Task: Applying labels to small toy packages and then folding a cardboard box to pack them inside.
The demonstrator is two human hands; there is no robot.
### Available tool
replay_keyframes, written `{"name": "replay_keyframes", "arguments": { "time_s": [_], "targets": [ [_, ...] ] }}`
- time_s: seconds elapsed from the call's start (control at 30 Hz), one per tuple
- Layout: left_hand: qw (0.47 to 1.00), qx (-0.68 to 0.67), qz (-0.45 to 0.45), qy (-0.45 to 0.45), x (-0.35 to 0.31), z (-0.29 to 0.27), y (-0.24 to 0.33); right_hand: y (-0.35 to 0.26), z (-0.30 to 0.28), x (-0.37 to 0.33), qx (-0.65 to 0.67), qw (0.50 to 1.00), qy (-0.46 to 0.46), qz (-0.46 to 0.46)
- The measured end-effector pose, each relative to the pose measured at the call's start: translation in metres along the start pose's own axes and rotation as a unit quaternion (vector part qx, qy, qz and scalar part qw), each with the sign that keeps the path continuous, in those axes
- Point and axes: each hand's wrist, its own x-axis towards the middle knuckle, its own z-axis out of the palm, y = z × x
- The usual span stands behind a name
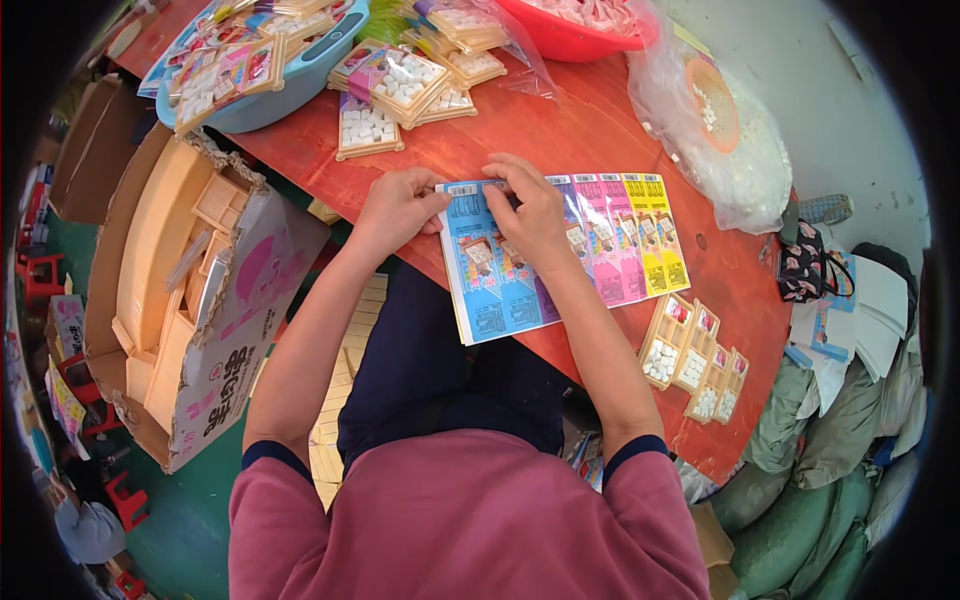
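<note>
A stack of printed label sheets point(610, 285), striped blue, purple, pink and yellow, lies at the near edge of the red table. My left hand point(403, 208) is closed, thumb and fingers pinching at the far left corner of the sheets. My right hand point(533, 215) rests over the blue and purple strips near their far edge. Its fingers are bent, with thumb and forefinger apart, and I see nothing held in it. Right of the sheets stand several small compartment trays point(692, 365) with white pieces in them.
Packed trays point(400, 80) are piled beyond my hands, beside a loaded blue basin point(300, 85). A red basin point(590, 35) and a clear bag point(735, 150) of white pieces with an orange sieve sit at the far right. Left is a cardboard box point(245, 330) of wooden-coloured trays.
</note>
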Motion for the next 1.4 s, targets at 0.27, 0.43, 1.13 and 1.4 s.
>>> {"name": "replay_keyframes", "arguments": {
  "time_s": [0.27, 0.43, 1.13, 1.4],
  "targets": [
    [0.999, -0.042, -0.015, -0.001, 0.001, -0.002, -0.006, 0.004, 0.002, -0.001, -0.072, 0.991, 0.016, -0.114],
    [0.998, -0.054, -0.017, 0.002, 0.001, -0.003, -0.006, -0.004, 0.002, 0.004, -0.099, 0.981, 0.032, -0.163],
    [0.992, -0.083, 0.091, -0.002, -0.021, 0.022, -0.002, -0.049, 0.011, -0.012, -0.04, 0.987, 0.029, 0.15],
    [0.99, -0.076, 0.116, 0.001, -0.024, 0.02, -0.002, -0.036, 0.009, -0.013, -0.008, 0.981, 0.0, 0.195]
  ]
}}
